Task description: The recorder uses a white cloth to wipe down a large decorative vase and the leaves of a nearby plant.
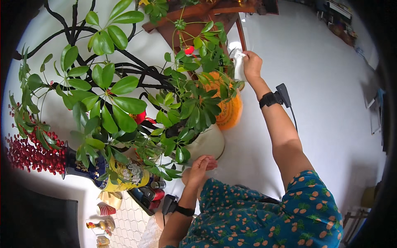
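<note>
My right hand (pixel 252 65) is closed on a white cloth (pixel 238 63), which hangs beside the outer leaves of a large potted plant (pixel 124 83). Near the plant's pale pot (pixel 207 142), my left hand (pixel 201 167) holds nothing that I can see; its fingers are partly bent and their tips point right. Small red ornaments (pixel 189 49) hang among the glossy green leaves. An orange round thing with writing (pixel 228 107) stands behind the pot, partly hidden by leaves.
A yellow and blue vase (pixel 127 173) with red berry stems (pixel 37 152) stands at left. Below it are stacked red paper cups (pixel 106 210), a bottle (pixel 100 225) and a dark tray (pixel 141 203). Wooden furniture (pixel 198 18) is at the top, a dark screen (pixel 46 214) at lower left.
</note>
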`<control>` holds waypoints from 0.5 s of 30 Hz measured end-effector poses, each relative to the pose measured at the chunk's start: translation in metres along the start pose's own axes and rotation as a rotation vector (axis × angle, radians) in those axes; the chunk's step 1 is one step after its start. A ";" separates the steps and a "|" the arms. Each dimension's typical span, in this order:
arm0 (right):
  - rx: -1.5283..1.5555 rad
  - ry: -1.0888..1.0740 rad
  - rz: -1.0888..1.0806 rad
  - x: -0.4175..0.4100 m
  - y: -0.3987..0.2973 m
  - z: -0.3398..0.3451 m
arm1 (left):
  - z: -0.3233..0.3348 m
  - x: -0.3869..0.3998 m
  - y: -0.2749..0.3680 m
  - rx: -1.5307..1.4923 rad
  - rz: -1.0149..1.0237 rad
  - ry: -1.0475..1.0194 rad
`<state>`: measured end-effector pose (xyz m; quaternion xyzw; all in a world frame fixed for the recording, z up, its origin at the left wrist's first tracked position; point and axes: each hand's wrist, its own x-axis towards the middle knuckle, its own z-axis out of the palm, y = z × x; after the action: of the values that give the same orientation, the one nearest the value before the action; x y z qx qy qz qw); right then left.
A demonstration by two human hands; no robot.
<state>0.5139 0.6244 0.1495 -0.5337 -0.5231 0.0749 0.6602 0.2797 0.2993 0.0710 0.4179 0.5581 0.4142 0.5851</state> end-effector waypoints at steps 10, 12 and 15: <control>-0.325 -0.225 -0.075 -0.025 0.046 0.020 | 0.014 0.003 0.007 -0.105 0.036 -0.155; -0.240 -0.157 0.006 -0.032 0.046 0.006 | 0.016 0.005 0.009 -0.123 0.042 -0.147; -0.007 0.013 -0.108 -0.023 0.015 -0.013 | 0.018 0.003 0.017 -0.119 0.057 -0.132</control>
<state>0.5208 0.6072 0.1252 -0.5073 -0.5473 0.0339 0.6648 0.2978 0.3073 0.0870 0.4245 0.4804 0.4345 0.6326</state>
